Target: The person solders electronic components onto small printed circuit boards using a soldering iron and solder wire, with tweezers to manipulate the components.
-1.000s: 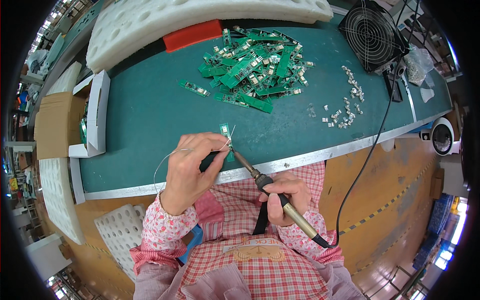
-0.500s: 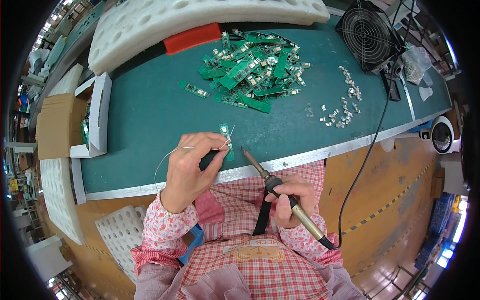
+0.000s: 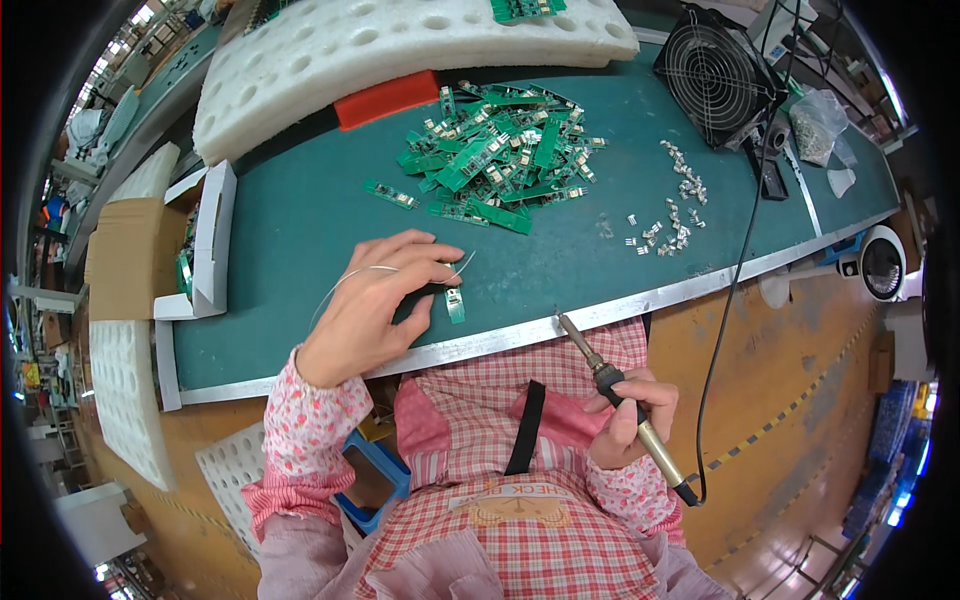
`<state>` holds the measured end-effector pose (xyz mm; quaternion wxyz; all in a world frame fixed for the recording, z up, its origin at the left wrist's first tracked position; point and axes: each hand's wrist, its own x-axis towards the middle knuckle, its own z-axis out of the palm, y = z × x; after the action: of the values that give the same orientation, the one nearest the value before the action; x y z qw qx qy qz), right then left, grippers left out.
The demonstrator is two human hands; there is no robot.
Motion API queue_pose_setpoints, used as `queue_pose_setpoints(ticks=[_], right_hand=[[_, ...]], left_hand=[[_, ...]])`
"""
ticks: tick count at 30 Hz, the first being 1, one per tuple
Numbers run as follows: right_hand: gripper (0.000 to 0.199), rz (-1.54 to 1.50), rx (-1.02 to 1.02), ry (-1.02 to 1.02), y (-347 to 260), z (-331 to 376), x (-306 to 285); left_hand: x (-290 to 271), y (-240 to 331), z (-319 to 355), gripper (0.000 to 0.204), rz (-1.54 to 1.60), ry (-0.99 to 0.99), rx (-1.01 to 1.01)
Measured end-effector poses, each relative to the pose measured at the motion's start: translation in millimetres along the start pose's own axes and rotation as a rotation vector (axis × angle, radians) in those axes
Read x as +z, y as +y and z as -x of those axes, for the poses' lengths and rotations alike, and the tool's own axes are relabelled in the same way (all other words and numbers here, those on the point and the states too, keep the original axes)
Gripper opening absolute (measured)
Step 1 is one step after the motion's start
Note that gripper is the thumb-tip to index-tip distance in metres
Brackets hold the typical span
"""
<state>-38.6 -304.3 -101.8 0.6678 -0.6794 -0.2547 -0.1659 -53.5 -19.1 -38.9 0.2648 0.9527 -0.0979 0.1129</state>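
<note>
My left hand (image 3: 385, 300) rests over the near part of the green bench, a thin solder wire (image 3: 338, 288) running across its back and between its fingers. The wire's free end sticks out past the fingertips. Under those fingertips lies a narrow green circuit board (image 3: 455, 304), its far part covered by the fingers; the thumb is apart from it. At the right, my right hand (image 3: 637, 412) is closed around a soldering iron (image 3: 658, 445). The iron's tip points up and left, at the bench's metal edge, well away from the board.
Farther back lies a heap of green circuit boards (image 3: 490, 160), with small white connectors (image 3: 678, 215) scattered to its right. A black fan (image 3: 712, 75) stands at the back right. White foam (image 3: 300, 65) and a red block (image 3: 387, 99) line the back; a carton (image 3: 130, 250) sits left. The iron's black cord (image 3: 742, 260) crosses the right side.
My right hand has drawn the soldering iron right and away from the board. My left fingers have stretched out over the board, which has shifted slightly under them. The whole view has shifted a little.
</note>
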Motion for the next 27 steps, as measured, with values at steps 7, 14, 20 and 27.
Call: queue_pose_setpoints(ticks=[7, 14, 20, 27], right_hand=[[0.020, 0.075, -0.007, -0.068, -3.0, -3.0, -3.9], [0.016, -0.015, 0.078, -0.074, -2.7, -15.8, 23.5], [0.022, -0.069, 0.077, -0.136, 7.3, -9.3, 40.2], [0.021, -0.158, 0.101, -0.098, 11.0, 0.9, 52.3]], left_hand=[[1.8, 1.4, 6.8, 0.030, -0.035, 0.008, -0.172], [36.5, 41.4, 18.4, 0.030, -0.104, 0.279, -0.341], [28.7, 43.4, 31.3, 0.011, 0.128, 0.250, -0.422], [24.4, 31.4, 28.4, 0.016, 0.157, 0.233, -0.269]])
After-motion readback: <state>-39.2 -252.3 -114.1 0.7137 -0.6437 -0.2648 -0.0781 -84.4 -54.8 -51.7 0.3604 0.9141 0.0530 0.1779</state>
